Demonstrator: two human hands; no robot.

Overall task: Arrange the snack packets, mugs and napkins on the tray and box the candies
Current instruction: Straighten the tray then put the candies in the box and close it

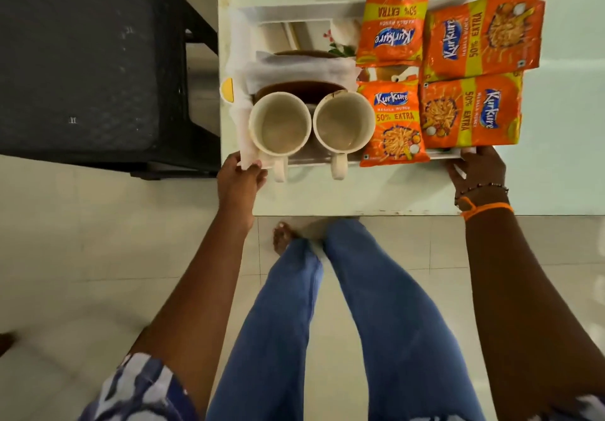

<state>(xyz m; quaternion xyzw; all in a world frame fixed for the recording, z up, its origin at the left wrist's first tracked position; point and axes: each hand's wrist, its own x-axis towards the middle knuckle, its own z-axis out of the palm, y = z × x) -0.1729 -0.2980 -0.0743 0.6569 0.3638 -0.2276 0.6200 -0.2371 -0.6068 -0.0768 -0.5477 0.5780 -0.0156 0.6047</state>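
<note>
A white tray lies on the pale table. Two cream mugs stand side by side at its near left, the left mug and the right mug, handles pointing toward me. White napkins lie behind them over brown saucers. Several orange snack packets cover the tray's right half. My left hand grips the tray's near left corner, where a napkin edge hangs. My right hand holds the near right corner. No candies or box are in view.
A dark plastic chair stands left of the table. The table's near edge is just in front of my legs. A small yellow sticker sits on the table's left edge. Tiled floor lies below.
</note>
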